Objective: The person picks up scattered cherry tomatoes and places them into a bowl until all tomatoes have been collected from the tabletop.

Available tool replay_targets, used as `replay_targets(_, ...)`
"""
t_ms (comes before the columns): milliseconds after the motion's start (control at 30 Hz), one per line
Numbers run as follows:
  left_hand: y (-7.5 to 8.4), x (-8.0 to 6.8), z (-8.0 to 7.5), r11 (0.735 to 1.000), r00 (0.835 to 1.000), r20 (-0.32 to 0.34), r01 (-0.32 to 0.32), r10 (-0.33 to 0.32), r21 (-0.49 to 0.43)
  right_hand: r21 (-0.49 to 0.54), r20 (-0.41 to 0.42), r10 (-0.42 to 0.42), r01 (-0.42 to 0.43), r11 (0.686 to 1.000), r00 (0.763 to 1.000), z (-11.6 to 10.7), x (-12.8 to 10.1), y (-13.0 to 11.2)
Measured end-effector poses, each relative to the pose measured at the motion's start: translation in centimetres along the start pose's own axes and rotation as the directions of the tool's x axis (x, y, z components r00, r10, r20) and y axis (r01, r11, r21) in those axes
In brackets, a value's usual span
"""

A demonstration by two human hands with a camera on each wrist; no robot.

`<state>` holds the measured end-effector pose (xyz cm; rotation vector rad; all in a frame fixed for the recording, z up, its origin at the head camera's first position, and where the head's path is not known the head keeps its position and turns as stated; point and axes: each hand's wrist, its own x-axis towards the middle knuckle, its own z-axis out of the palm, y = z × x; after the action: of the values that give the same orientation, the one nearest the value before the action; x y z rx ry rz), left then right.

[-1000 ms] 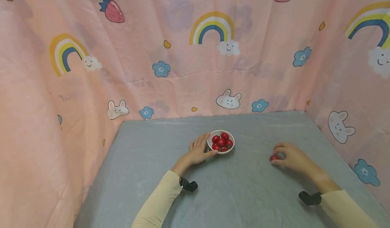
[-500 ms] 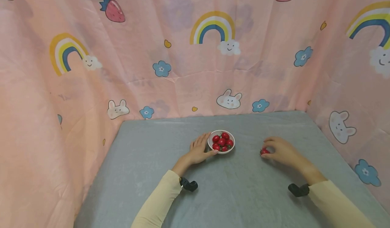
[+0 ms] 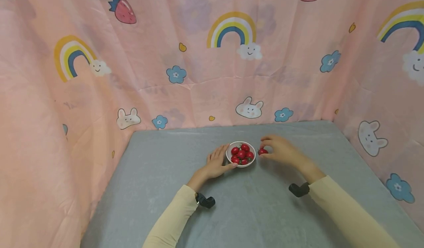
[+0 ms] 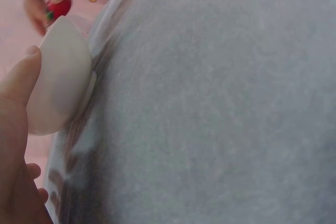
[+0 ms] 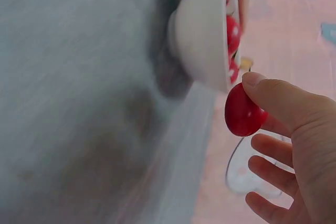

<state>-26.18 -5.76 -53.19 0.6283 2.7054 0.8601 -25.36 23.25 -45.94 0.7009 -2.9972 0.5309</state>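
Observation:
Between thumb and fingertips, my right hand (image 3: 281,150) pinches a red cherry tomato (image 5: 244,110). That tomato is just right of a small white bowl (image 5: 199,35), close to its rim and above rim height in the left wrist view. Several cherry tomatoes (image 3: 241,154) with green stems lie inside the bowl. My left hand (image 3: 214,166) rests against the bowl's left side, fingers extended and thumb at the near rim. In the left wrist view the thumb (image 4: 23,77) touches the bowl's outer wall. Part of the left fingers is hidden there.
The bowl stands on a table with a grey cloth (image 3: 185,148). A pink printed curtain (image 3: 212,67) closes off the back and both sides. Each wrist wears a black camera mount, on the left (image 3: 205,201) and on the right (image 3: 299,190).
My right hand has carried the cherry tomato leftward and away from me, from the table's right part to beside the bowl. The left hand and the bowl have stayed put.

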Motion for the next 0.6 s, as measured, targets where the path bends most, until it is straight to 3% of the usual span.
replay_targets(300, 0.0, 0.0, -0.1, 1.000, 1.000, 0.003, 0.010, -0.010, -0.002, -0.033, -0.008, -0.099, 0.099, 0.995, 0.995, 0.3, 3.8, -3.5)
replay_targets(600, 0.0, 0.0, 0.0, 1.000, 1.000, 0.006, 0.000, 0.000, -0.004, -0.059, 0.030, -0.172, 0.173, 0.983, 0.985, 0.9, 5.9, -5.2)
